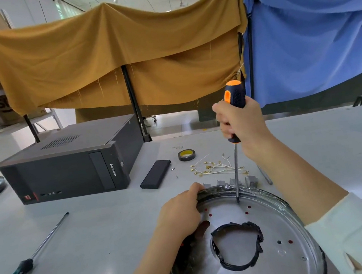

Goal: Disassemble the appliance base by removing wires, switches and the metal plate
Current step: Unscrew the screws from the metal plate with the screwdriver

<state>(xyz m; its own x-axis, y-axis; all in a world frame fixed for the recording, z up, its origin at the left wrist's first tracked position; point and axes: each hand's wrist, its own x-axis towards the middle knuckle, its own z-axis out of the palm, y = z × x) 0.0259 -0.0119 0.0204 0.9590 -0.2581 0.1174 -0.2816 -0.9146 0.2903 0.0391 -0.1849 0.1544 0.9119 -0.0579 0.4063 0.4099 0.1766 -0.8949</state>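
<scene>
The right hand (240,120) is wrapping its fingers tight around the orange and black screwdriver (235,129), and it is holding the tool straight up and down. The tip is sitting at a spot near the far edge of the metal plate (232,217), likely on a screw. To do this well, the person should be pushing straight down while turning slowly, so the tip is not slipping out. The left hand (181,215) is curling over the rim of the appliance base (276,200) and holding it so it is not spinning. The base is lying on the surface (95,228), right under both hands. The loose wires (214,167) and small grey switches (251,181) are lying just behind it.
</scene>
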